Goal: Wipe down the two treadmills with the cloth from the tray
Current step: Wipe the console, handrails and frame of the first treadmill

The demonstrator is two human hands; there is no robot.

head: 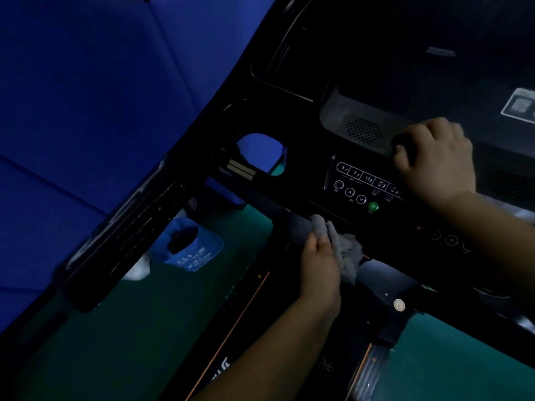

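A black treadmill console (307, 180) fills the middle of the dim head view, with lit white buttons and a green button (373, 206). My left hand (318, 264) grips a grey cloth (344, 250) against the console's lower front edge, below the button panel. My right hand (434, 157) rests on the console above the buttons, its fingers curled over the ledge beside the speaker grille (362, 130). The treadmill's belt deck (231, 328) with an orange stripe runs below my left arm. A second treadmill is not clearly told apart.
A blue padded wall (101, 96) rises on the left. Down on the green floor (130, 328) stands a blue bag (188, 250) with white lettering, beside the treadmill's black upright (124, 235). A cup holder opening (260, 153) pierces the console's left side.
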